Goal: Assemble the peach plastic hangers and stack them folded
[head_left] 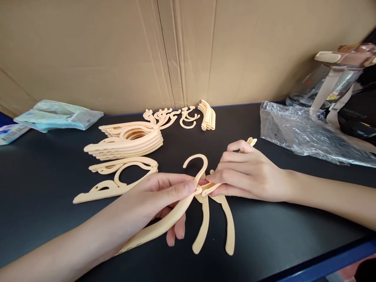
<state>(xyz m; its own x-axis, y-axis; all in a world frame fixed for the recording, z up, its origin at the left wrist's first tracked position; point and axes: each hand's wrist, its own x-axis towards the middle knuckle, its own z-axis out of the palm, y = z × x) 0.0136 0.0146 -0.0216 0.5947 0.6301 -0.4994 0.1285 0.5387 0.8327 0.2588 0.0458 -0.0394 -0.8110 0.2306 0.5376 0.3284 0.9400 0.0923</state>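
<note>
My left hand (164, 196) pinches a cream plastic hanger hook (202, 164) and the hanger arm (173, 217) joined to it, thumb at the pivot. The hook curls upward and the arm slopes down to the left under my wrist. Closed round a second hanger arm (212, 189), my right hand (246, 170) has its near end against the pivot; the far tip sticks out above the knuckles. Whether the two arms are locked together cannot be made out. Below my hands lie two loose curved hanger pieces (230, 227), their upper ends partly covered.
At the left are a stack of folded hangers (132, 145) and one folded hanger (108, 192). Behind lie loose hooks (188, 117) and a bundle of hanger arms (208, 115). Clear plastic wrap (305, 133), a bottle (331, 82) and a tissue pack (58, 115) flank the black table. Cardboard (117, 51) stands behind.
</note>
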